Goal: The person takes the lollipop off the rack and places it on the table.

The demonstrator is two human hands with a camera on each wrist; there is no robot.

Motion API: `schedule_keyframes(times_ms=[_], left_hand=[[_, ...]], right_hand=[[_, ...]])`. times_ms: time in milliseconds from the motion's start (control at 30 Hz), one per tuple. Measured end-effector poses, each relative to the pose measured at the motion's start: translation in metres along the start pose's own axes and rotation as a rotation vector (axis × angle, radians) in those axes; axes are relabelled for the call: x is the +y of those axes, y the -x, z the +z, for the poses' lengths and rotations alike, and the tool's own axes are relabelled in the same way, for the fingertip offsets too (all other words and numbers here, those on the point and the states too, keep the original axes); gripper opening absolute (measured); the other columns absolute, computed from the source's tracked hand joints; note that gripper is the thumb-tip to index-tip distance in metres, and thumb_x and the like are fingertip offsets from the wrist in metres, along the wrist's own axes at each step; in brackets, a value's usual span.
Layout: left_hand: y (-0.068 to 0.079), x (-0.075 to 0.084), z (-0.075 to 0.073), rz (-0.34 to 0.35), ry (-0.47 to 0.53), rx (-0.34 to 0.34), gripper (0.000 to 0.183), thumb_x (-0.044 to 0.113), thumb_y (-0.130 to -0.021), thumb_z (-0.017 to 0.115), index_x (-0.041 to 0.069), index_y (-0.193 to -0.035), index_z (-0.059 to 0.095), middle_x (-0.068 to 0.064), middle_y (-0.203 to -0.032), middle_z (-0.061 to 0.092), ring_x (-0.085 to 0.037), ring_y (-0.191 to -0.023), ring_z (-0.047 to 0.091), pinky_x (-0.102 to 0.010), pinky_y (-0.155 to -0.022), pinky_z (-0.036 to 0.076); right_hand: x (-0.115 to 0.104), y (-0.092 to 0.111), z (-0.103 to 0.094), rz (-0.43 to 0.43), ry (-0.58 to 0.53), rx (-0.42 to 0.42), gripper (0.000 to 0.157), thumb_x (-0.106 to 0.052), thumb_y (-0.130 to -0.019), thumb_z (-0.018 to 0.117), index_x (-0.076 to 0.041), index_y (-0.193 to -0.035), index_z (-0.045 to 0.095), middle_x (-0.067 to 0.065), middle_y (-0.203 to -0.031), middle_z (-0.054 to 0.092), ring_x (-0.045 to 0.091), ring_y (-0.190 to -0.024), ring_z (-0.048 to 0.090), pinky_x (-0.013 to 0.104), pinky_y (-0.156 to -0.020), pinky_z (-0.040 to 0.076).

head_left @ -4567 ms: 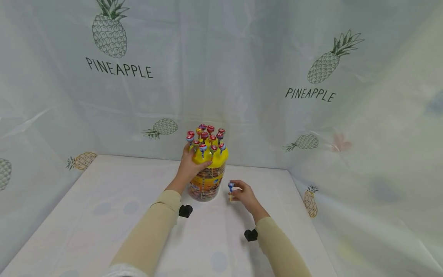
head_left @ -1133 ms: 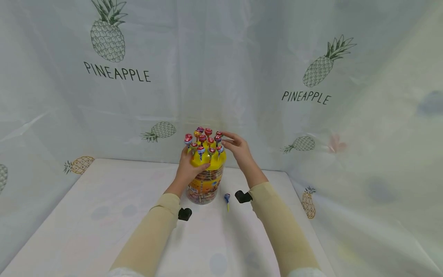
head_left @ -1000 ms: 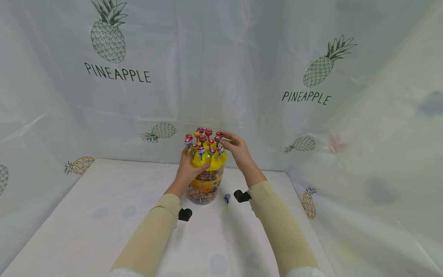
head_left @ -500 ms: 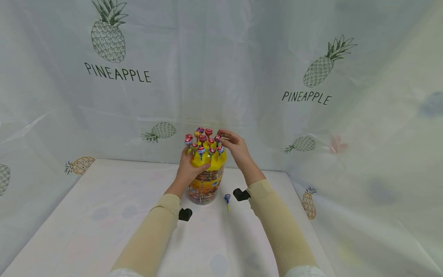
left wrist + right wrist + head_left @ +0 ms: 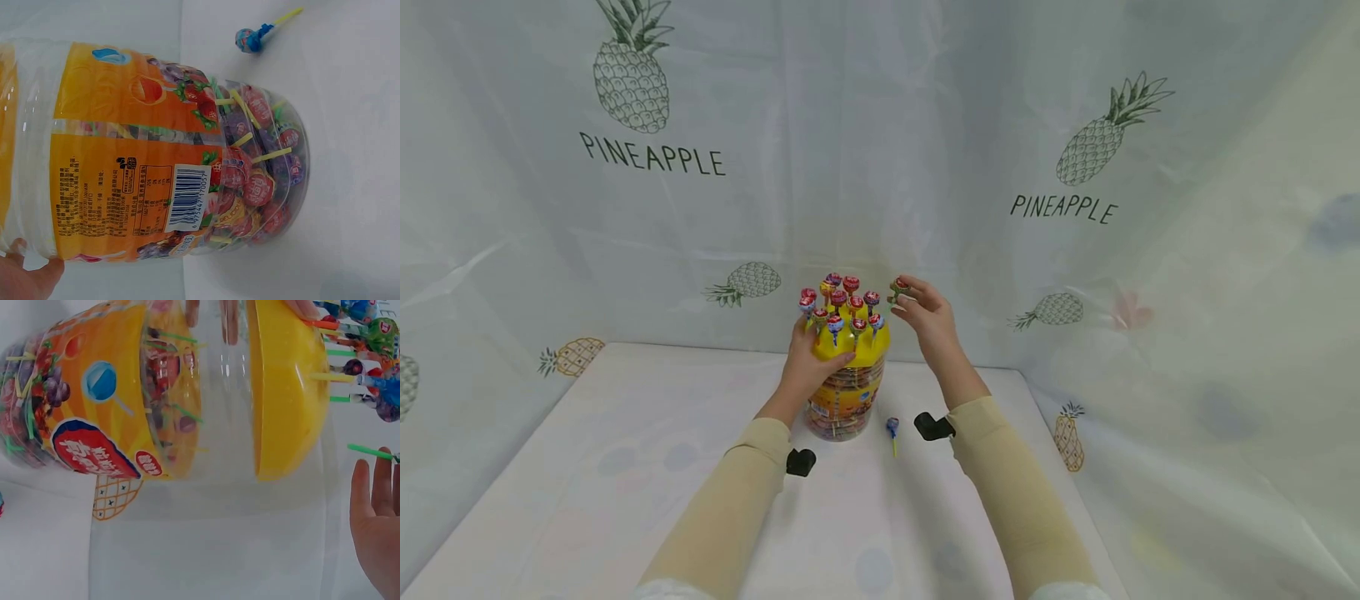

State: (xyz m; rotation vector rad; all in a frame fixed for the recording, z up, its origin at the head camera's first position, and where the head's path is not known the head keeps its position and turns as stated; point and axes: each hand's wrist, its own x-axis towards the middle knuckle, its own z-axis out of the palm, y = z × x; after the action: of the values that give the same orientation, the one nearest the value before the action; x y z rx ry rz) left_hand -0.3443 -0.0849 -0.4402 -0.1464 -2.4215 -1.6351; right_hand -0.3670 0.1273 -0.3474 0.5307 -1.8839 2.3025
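A clear plastic jar [image 5: 842, 404] with an orange printed label stands upright on the table, lollipops visible inside it. Its yellow lid [image 5: 871, 350] bears several wrapped lollipops [image 5: 856, 303] stuck upright by their sticks. My left hand [image 5: 807, 362] grips the jar from the left at the lid, thumb across the front. Just right of the lid, my right hand [image 5: 934, 321] pinches a green-and-red wrapped lollipop [image 5: 898, 286]. Its green stick [image 5: 370, 450] shows apart from the lid in the right wrist view. A blue-wrapped lollipop [image 5: 892, 427] lies on the table, right of the jar.
The white table [image 5: 647, 500] reaches back to a hanging pineapple-print curtain [image 5: 880, 150], close behind the jar. Black wrist cameras [image 5: 934, 427] are strapped at both sleeve cuffs.
The blue lollipop, earlier in my right hand, now lies on the table. My right hand has taken a green lollipop from the lid's right side and moved it rightward. My left hand stays put.
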Motion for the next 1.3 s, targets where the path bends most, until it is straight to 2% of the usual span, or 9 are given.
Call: schedule_keyframes(times_ms=[100,200,533,900,1000,1200,1300], left_hand=[[-0.001,0.001,-0.001,0.010,-0.006,0.010,0.096,0.053,-0.079,0.076,0.014,-0.153,0.029,-0.006,-0.161,0.005,-0.034,-0.141,0.023,-0.055,-0.111,0.028],[0.000,0.002,-0.001,0.014,-0.007,0.015,0.096,0.051,-0.080,0.076,0.012,-0.153,0.028,-0.007,-0.161,0.005,-0.035,-0.142,0.022,-0.056,-0.112,0.027],[0.000,0.003,-0.002,0.002,0.008,0.014,0.092,0.049,-0.081,0.076,0.013,-0.152,0.031,-0.006,-0.161,0.004,-0.035,-0.141,0.023,-0.057,-0.111,0.029],[0.000,0.002,0.000,-0.005,0.019,0.003,0.094,0.053,-0.080,0.075,0.013,-0.152,0.031,-0.006,-0.161,0.003,-0.035,-0.141,0.023,-0.057,-0.111,0.029],[0.000,0.002,0.001,-0.006,0.019,-0.001,0.094,0.054,-0.080,0.075,0.012,-0.152,0.031,-0.006,-0.161,0.003,-0.036,-0.141,0.023,-0.057,-0.111,0.028],[0.001,0.003,0.001,0.000,0.020,0.007,0.094,0.053,-0.080,0.075,0.013,-0.152,0.031,-0.006,-0.161,0.005,-0.036,-0.140,0.025,-0.058,-0.110,0.029],[0.001,0.003,0.001,0.000,0.022,0.010,0.093,0.052,-0.080,0.076,0.013,-0.152,0.031,-0.006,-0.160,0.006,-0.035,-0.140,0.025,-0.057,-0.110,0.030]], right_hand=[[0.001,0.003,-0.006,0.012,-0.052,0.012,0.039,0.001,-0.096,0.057,0.003,-0.135,0.053,0.015,-0.123,0.056,0.025,-0.102,0.060,0.042,-0.095,0.051],[0.006,0.006,-0.014,0.027,-0.060,0.022,0.041,0.004,-0.095,0.057,0.003,-0.135,0.052,0.015,-0.123,0.056,0.024,-0.099,0.062,0.039,-0.090,0.054],[0.043,0.024,-0.044,0.140,0.070,0.060,0.043,0.006,-0.094,0.058,-0.009,-0.134,0.055,0.016,-0.125,0.058,0.026,-0.099,0.064,0.034,-0.086,0.056],[0.088,0.049,-0.066,0.270,0.169,0.054,0.046,0.008,-0.092,0.058,-0.011,-0.133,0.057,0.018,-0.124,0.059,0.026,-0.094,0.064,0.035,-0.082,0.057],[0.099,0.056,-0.071,0.290,0.211,0.013,0.045,0.007,-0.092,0.059,-0.011,-0.133,0.058,0.018,-0.123,0.059,0.027,-0.095,0.064,0.035,-0.083,0.057],[0.119,0.069,-0.079,0.322,0.295,-0.126,0.043,0.007,-0.091,0.059,-0.006,-0.132,0.058,0.016,-0.124,0.057,0.029,-0.094,0.066,0.037,-0.084,0.057],[0.127,0.073,-0.083,0.350,0.319,-0.147,0.044,0.007,-0.090,0.059,-0.005,-0.132,0.058,0.017,-0.125,0.056,0.030,-0.095,0.065,0.038,-0.084,0.057]])
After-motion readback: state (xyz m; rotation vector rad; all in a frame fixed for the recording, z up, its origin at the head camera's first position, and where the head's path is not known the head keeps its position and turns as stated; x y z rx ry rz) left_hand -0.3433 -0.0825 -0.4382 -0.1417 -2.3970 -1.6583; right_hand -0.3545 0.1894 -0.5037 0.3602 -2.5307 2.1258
